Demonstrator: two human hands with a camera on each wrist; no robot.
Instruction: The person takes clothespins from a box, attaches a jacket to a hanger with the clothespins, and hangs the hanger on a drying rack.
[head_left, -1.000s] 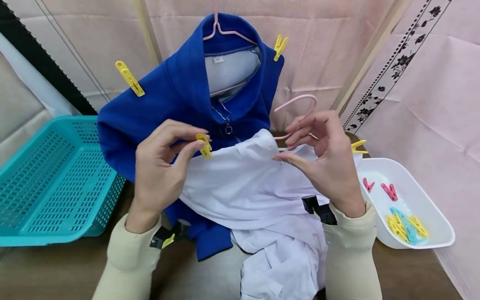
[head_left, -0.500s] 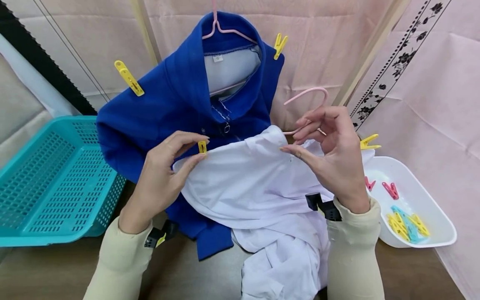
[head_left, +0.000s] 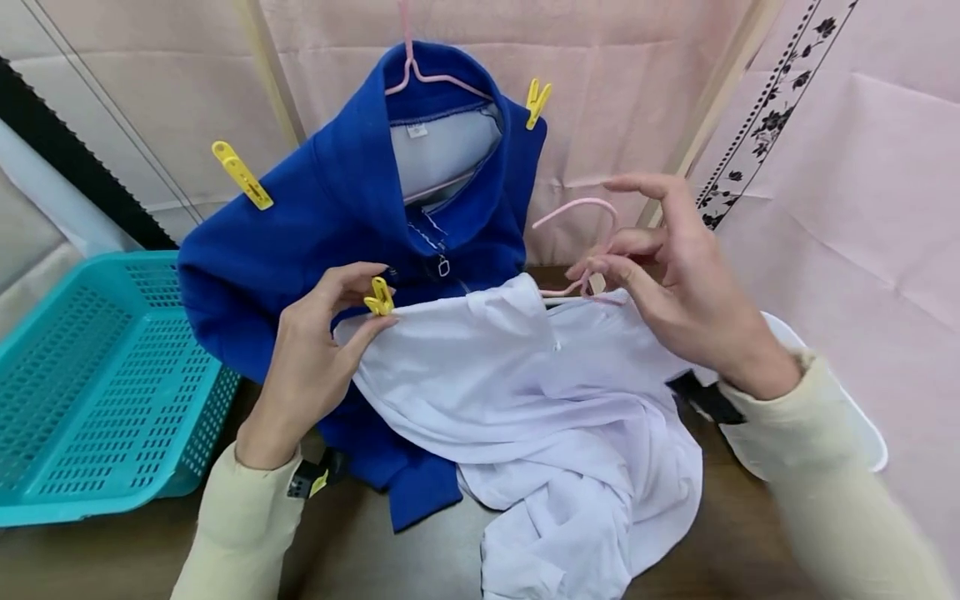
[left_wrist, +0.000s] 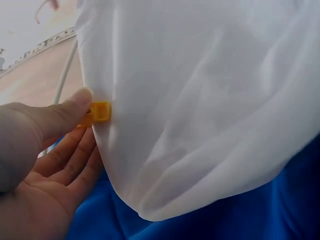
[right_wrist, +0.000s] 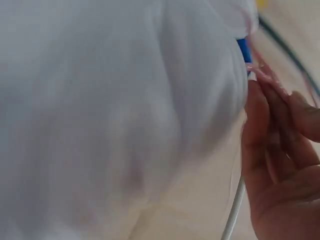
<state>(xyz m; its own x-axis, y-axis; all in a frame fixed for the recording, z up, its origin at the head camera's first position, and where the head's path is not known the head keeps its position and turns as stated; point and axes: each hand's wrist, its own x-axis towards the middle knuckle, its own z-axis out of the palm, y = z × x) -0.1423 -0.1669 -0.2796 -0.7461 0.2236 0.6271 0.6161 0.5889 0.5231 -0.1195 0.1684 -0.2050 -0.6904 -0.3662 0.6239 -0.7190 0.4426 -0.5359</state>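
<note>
In the head view my left hand (head_left: 318, 350) is at the shoulder edge of a white garment (head_left: 480, 375), pinching a small yellow clothespin (head_left: 380, 297) between thumb and fingers. The left wrist view shows the thumb on this clothespin (left_wrist: 101, 111), which sits at the cloth's edge. My right hand (head_left: 690, 292) pinches the neck of a pink hanger (head_left: 581, 204) just below its hook, index finger lifted away. The hanger's arms run into the garment's collar. In the right wrist view the fingers (right_wrist: 257, 120) meet the pink hanger beside blurred white cloth.
Behind, a blue zip jacket (head_left: 300, 217) hangs on another pink hanger (head_left: 438, 79) with yellow clothespins (head_left: 242, 175) on its shoulders. A turquoise basket (head_left: 90, 400) stands at left. At right, a white tray (head_left: 862, 417) is mostly hidden by my right arm.
The left hand's clothespin has come onto the white garment's shoulder edge. My right hand has shifted its hold on the hanger and lifted its index finger. The garment's far-side clothespin is now hidden.
</note>
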